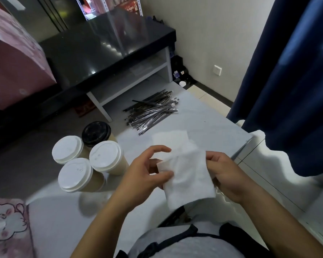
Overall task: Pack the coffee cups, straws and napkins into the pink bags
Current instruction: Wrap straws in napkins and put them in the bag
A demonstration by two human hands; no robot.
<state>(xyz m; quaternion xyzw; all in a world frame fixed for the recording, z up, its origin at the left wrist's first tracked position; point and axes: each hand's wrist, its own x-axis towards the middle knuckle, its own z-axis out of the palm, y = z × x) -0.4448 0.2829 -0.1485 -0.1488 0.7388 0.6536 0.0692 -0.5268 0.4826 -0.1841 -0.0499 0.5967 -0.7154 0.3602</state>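
Both hands hold a white napkin (188,175) above the grey table (213,123). My left hand (147,172) pinches its left edge between thumb and fingers. My right hand (226,172) grips its right edge. More white napkins (170,137) lie on the table just behind. Three white-lidded coffee cups (106,155) and one black-lidded cup (95,133) stand in a cluster to the left. A heap of wrapped black straws (153,110) lies further back. A pink bag (6,228) shows at the bottom left corner, and a larger pink bag (17,67) stands at the upper left.
A black counter (104,47) with white shelves (138,79) stands behind the table. A dark blue curtain (296,81) hangs on the right. The table's right edge (244,144) drops to a tiled floor.
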